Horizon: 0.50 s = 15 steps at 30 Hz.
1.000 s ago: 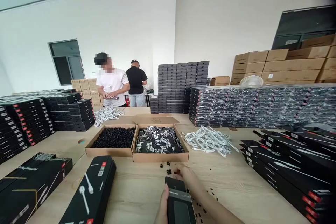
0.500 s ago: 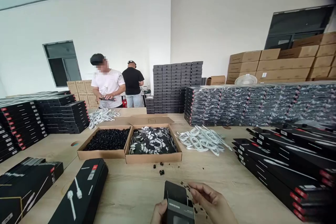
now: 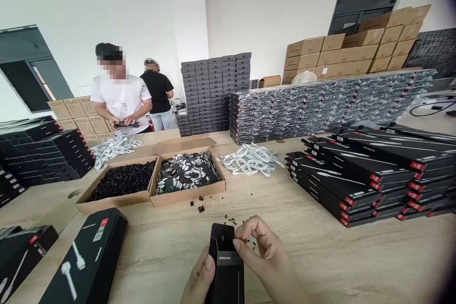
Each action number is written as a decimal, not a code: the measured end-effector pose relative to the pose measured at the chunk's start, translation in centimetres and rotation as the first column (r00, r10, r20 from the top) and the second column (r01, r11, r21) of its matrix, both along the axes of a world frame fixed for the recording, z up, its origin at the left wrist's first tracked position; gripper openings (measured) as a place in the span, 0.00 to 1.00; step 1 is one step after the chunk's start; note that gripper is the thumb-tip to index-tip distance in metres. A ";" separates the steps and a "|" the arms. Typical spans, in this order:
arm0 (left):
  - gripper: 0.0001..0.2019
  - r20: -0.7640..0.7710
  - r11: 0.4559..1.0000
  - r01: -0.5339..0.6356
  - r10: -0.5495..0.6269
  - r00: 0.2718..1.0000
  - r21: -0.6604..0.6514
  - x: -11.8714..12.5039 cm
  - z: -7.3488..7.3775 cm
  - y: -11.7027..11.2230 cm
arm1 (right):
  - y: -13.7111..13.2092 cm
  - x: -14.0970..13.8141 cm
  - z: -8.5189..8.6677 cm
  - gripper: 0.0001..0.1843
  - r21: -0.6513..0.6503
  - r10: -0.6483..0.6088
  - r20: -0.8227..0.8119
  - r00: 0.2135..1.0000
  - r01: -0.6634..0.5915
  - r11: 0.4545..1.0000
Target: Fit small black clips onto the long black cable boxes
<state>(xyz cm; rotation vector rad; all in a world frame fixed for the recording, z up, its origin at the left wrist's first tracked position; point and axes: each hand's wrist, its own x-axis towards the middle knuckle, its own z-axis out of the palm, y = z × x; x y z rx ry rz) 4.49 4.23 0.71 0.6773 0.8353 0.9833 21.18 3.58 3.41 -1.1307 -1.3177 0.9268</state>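
A slim black cardboard box with its end flap raised stands tilted in front of me, a grey band with small print below the opening. My left hand is wrapped around its left side. At the opening's right edge my right hand is closed, thumb and forefinger pinched against the side of the raised flap. Whether a small piece is also between those fingertips is hidden. Tiny black bits lie scattered on the wooden table behind the box.
Ahead are a carton of small black parts and a carton of black-and-white pieces. White cables lie beside them. Black printed boxes are stacked at right; a large one lies at left. Two people stand beyond.
My view has turned to the right and tilted down. The black box now shows more upright, and my right hand's fingertips have come in closer to its flap. My left hand keeps its hold.
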 end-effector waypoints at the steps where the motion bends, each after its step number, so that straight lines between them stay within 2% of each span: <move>1: 0.30 -0.012 1.000 -0.025 0.025 1.000 0.014 0.2 -0.1 -0.2 | -0.1 -0.1 0.0 0.09 -0.008 0.012 0.003 1.000 -0.012 1.000; 8: 0.26 -0.012 0.998 -0.017 0.018 1.000 0.066 0.6 0.4 -1.1 | 0.1 0.1 0.5 0.09 -0.059 0.089 0.020 0.996 -0.088 0.994; 15: 0.30 -0.029 0.993 0.037 -0.034 0.999 0.112 1.3 0.2 -1.4 | 0.6 0.1 0.9 0.09 -0.158 0.090 -0.022 0.996 -0.092 0.983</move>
